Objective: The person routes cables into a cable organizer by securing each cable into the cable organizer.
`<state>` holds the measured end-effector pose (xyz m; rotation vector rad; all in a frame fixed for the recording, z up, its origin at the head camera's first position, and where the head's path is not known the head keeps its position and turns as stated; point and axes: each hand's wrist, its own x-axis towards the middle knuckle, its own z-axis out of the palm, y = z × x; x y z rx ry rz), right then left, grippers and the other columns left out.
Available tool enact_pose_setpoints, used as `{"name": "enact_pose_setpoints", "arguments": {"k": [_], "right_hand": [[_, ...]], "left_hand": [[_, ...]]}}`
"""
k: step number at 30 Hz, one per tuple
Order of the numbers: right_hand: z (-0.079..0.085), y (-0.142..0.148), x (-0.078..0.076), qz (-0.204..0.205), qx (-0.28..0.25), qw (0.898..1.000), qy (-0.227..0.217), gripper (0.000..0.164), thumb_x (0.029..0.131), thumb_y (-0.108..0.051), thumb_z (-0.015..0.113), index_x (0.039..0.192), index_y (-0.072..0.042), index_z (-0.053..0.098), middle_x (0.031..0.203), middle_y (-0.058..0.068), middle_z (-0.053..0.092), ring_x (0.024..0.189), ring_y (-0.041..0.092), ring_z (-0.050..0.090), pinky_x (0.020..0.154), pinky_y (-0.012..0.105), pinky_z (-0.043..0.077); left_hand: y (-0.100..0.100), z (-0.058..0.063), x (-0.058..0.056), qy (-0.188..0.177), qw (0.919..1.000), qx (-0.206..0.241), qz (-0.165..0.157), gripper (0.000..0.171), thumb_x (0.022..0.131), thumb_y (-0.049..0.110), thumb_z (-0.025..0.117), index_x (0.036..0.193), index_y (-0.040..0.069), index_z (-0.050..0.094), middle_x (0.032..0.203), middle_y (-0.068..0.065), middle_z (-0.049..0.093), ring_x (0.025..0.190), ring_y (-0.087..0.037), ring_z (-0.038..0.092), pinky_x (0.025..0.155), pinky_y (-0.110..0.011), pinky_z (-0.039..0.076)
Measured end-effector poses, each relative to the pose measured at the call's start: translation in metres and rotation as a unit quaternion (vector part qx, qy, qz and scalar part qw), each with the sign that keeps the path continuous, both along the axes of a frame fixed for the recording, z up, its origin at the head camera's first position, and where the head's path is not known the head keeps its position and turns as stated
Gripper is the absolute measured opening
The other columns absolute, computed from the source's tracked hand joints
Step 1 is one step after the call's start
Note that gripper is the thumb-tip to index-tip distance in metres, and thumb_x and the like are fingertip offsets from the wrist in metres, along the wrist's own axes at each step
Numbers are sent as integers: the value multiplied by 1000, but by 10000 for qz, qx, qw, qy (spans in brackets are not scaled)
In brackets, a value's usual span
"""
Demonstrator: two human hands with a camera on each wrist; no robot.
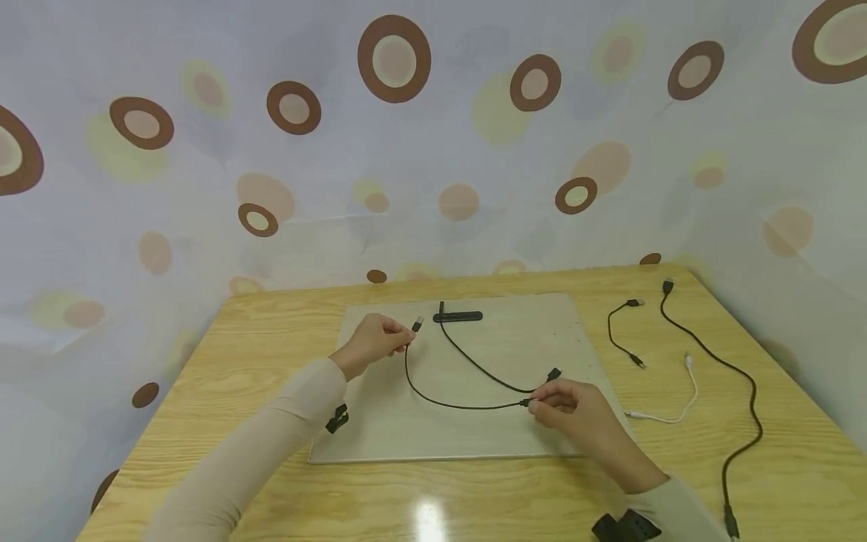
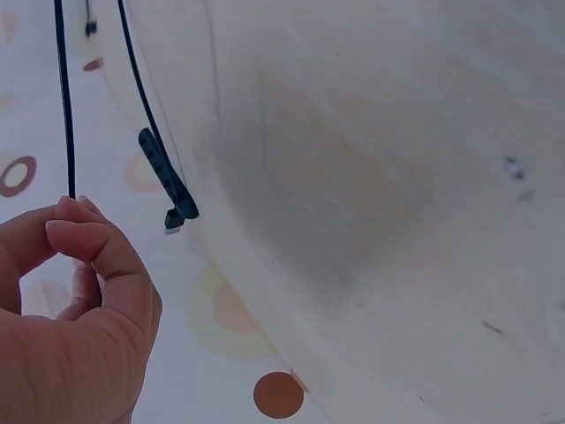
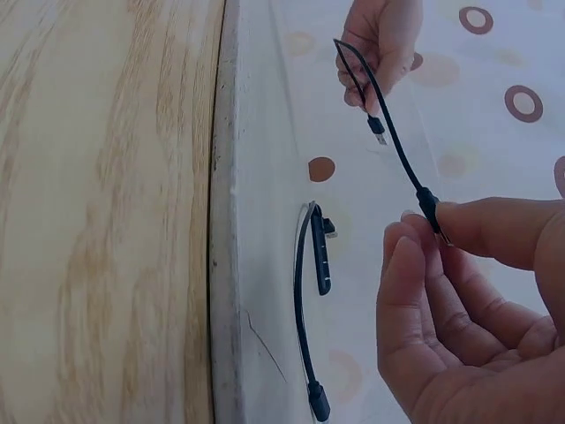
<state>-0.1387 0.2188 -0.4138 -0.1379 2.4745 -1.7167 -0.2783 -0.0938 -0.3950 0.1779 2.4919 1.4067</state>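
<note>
Black cable (image 1: pixel 467 408) sags over the board (image 1: pixel 406 440), pinched by our left hand (image 1: pixel 373 345) at ten o'clock and right hand (image 1: pixel 576 410) at four; lowering it could snag the second cable (image 1: pixel 480 367).

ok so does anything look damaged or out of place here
The pale board looks marked: a thin dark line near its edge in the right wrist view stands out against the pale surface, perhaps a scratch. The black cable between the left hand and right hand shows no visible damage.
</note>
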Motion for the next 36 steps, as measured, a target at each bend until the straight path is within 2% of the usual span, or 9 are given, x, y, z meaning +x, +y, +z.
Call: {"name": "enact_pose_setpoints", "arguments": {"k": [4,10,17,21,25,28,32,36], "right_hand": [[1,1,1,-102,-179,9998,16,25,90,-11,66,107,7,59,95,13,67,85,22,68,73,29,56],[1,3,1,-300,-204,9992,139,24,91,-10,65,107,7,60,97,16,68,83,19,69,73,28,56],[0,6,3,-611,-337,9974,159,28,93,-15,64,110,7,59,101,19,68,87,18,69,76,29,56],[0,9,3,-766,-385,9963,84,31,93,-16,64,111,8,58,101,18,68,86,15,69,77,28,56],[1,9,1,-815,-495,9954,25,33,93,-18,64,113,8,57,100,14,69,85,10,68,77,27,56],[1,11,0,-804,-626,9948,37,34,93,-16,64,113,9,56,98,11,69,84,10,68,77,27,56],[-1,12,-1,-805,-680,9944,84,34,93,-15,64,112,11,56,97,10,69,83,10,68,76,27,56],[-2,11,-3,-804,-715,9942,59,33,92,-15,65,112,10,56,96,10,69,84,11,69,76,27,56]], "left_hand": [[11,0,-9,-49,9998,190,81,24,93,16,64,101,-5,70,90,-11,68,75,-16,61,79,-34,54],[25,0,-22,-89,9976,627,273,24,95,8,60,108,-11,66,110,-20,66,73,-8,60,80,-27,54],[41,1,-28,-233,9959,831,276,24,95,4,57,110,-12,65,120,-21,62,75,-9,61,79,-26,54],[50,0,-33,-292,9960,795,302,24,96,6,56,110,-12,66,123,-20,61,86,-16,64,82,-27,54],[55,-3,-43,-495,9930,906,573,23,95,7,58,110,-9,66,119,-18,63,95,-23,65,84,-30,54],[60,-11,-53,-638,9889,1137,718,21,93,6,60,108,-8,68,108,-17,65,87,-22,66,79,-29,55],[66,-21,-61,-748,9865,1211,814,21,92,5,59,105,-9,68,105,-17,66,80,-19,67,75,-28,56],[70,-25,-62,-619,9874,956,1096,20,92,6,59,101,-9,70,100,-16,68,73,-15,65,74,-29,56]]}}
